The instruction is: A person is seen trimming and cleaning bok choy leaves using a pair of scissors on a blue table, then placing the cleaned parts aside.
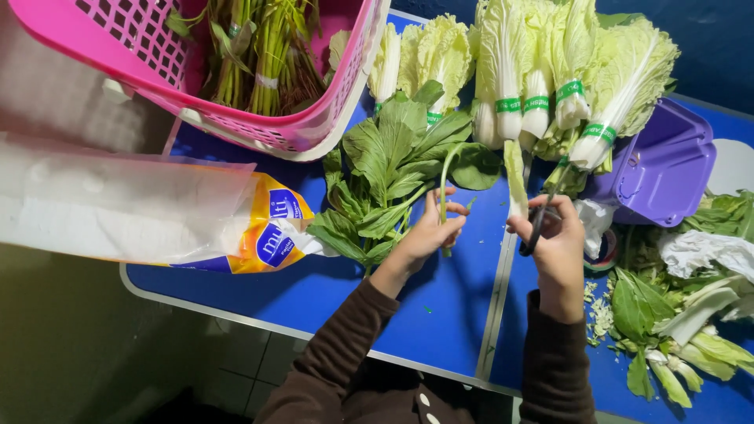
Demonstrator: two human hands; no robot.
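Note:
My left hand (430,232) grips a bundle of dark green leafy stalks (390,177) that lies on the blue table (440,314), one thin stem standing up between its fingers. My right hand (556,239) is closed on a dark knife or scissors (539,222) pointing up toward a pale cabbage leaf (514,177). The two hands are a short way apart near the table's middle seam.
Banded pale cabbages (542,71) lie along the far edge. A pink basket (236,94) holds green stalks at top left. A plastic bag pack (157,212) lies at left. A purple tray (664,169) and leaf trimmings (675,314) sit at right.

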